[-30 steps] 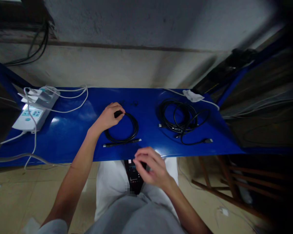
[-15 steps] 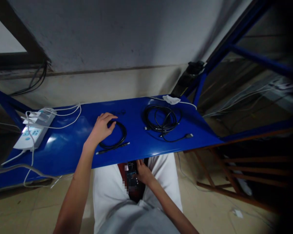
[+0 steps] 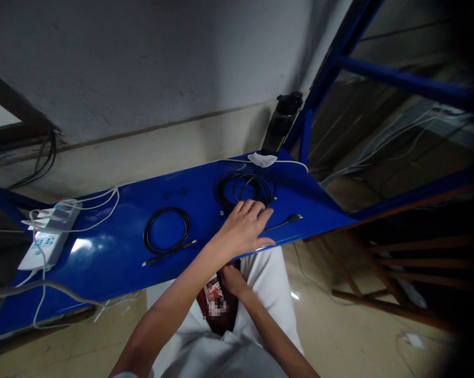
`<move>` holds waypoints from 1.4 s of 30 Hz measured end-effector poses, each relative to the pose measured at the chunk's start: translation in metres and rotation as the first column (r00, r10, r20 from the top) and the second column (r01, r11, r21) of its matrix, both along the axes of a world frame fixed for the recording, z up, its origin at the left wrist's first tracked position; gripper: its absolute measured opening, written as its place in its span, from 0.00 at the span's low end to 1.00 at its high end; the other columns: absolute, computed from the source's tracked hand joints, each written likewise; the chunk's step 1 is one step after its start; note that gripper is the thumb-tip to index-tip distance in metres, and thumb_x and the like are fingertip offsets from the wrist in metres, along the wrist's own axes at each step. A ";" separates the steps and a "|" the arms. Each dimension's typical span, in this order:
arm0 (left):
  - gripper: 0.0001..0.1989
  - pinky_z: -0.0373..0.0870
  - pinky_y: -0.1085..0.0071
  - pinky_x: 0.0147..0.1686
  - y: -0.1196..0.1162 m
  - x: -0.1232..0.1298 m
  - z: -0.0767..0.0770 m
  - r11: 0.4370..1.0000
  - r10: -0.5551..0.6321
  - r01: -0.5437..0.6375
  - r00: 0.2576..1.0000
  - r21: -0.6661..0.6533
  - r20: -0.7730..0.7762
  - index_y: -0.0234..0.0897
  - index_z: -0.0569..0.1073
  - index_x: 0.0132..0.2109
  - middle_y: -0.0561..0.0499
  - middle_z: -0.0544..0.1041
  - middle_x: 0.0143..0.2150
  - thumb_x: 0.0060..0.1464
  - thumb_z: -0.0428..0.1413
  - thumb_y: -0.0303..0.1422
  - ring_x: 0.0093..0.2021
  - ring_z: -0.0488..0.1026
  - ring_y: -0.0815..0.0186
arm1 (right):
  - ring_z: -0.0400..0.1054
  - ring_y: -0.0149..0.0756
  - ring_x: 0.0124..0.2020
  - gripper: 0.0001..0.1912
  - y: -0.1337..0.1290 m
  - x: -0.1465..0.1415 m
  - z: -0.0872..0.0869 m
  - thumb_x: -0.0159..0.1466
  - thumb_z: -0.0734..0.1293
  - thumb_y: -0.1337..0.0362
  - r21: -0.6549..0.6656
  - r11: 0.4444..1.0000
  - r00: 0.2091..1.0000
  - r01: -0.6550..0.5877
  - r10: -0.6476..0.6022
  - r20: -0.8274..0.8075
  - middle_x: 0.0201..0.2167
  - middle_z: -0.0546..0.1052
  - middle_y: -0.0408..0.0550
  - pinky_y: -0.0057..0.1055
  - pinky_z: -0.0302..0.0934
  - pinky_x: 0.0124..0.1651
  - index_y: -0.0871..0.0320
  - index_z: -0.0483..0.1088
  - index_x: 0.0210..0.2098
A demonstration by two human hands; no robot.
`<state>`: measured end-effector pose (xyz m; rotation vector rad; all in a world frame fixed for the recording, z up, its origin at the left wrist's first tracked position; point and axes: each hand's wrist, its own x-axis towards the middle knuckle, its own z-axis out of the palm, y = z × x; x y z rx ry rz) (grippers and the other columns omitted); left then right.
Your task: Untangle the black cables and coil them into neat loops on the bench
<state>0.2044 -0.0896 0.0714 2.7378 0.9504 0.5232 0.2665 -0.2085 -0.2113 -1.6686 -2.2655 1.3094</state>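
Note:
My left hand point(image 3: 245, 227) reaches across the blue tabletop and lies over the front of a large coil of black cable point(image 3: 225, 197). Its fingers are apart, the thumb near the table edge, and nothing shows in its grasp. A cable end with a black plug point(image 3: 295, 218) sticks out to its right. Further left, a smaller round coil of black cable point(image 3: 146, 234) rests alone, its two plug ends at the front. Below the table edge, my right hand point(image 3: 231, 278) is closed at the upper right side of a phone point(image 3: 213, 291) with a lit screen; its fingertips are partly hidden.
A white power strip point(image 3: 50, 241) with white cords sits at the table's left end. At the back right stand a dark bottle point(image 3: 282, 123) and a crumpled white piece point(image 3: 262, 159) beside a white cord. Blue frame bars point(image 3: 305, 136) rise at the right.
My left hand has moved right, from above the smaller coil to the larger one. My right hand's fingers have drawn in at the phone, whose screen picture has changed. The view has shifted.

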 end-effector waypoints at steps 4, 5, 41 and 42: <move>0.45 0.69 0.51 0.63 0.022 -0.001 -0.008 0.999 0.053 -0.053 0.971 0.006 -0.232 0.27 0.69 0.72 0.36 0.75 0.63 0.61 0.72 0.53 0.62 0.72 0.44 | 0.83 0.54 0.55 0.23 -0.007 0.003 -0.012 0.70 0.62 0.78 -0.003 1.000 0.999 0.014 -0.014 -0.030 0.53 0.85 0.68 0.43 0.72 0.60 0.65 0.75 0.61; 0.41 0.69 0.53 0.62 0.025 -0.002 -0.011 0.998 0.061 -0.060 0.965 0.012 -0.253 0.28 0.70 0.71 0.37 0.75 0.63 0.64 0.71 0.51 0.61 0.72 0.45 | 0.82 0.53 0.55 0.21 -0.008 0.004 -0.015 0.71 0.62 0.77 0.008 1.000 0.998 0.023 -0.023 -0.053 0.53 0.85 0.67 0.42 0.72 0.60 0.65 0.75 0.60; 0.16 0.72 0.58 0.60 0.032 -0.025 0.013 0.990 0.133 -0.133 0.991 0.056 -0.003 0.31 0.70 0.65 0.37 0.82 0.60 0.83 0.46 0.36 0.60 0.81 0.52 | 0.82 0.43 0.48 0.11 -0.040 0.047 0.030 0.81 0.59 0.63 0.063 0.973 0.940 0.224 -0.198 -0.279 0.48 0.84 0.54 0.36 0.71 0.55 0.56 0.73 0.53; 0.16 0.71 0.58 0.60 0.030 -0.028 0.017 0.986 0.146 -0.147 0.989 0.073 0.015 0.31 0.70 0.66 0.37 0.82 0.61 0.83 0.45 0.34 0.61 0.81 0.52 | 0.82 0.43 0.49 0.10 -0.040 0.046 0.030 0.80 0.61 0.63 0.065 0.978 0.954 0.200 -0.180 -0.239 0.50 0.84 0.55 0.36 0.71 0.56 0.57 0.73 0.54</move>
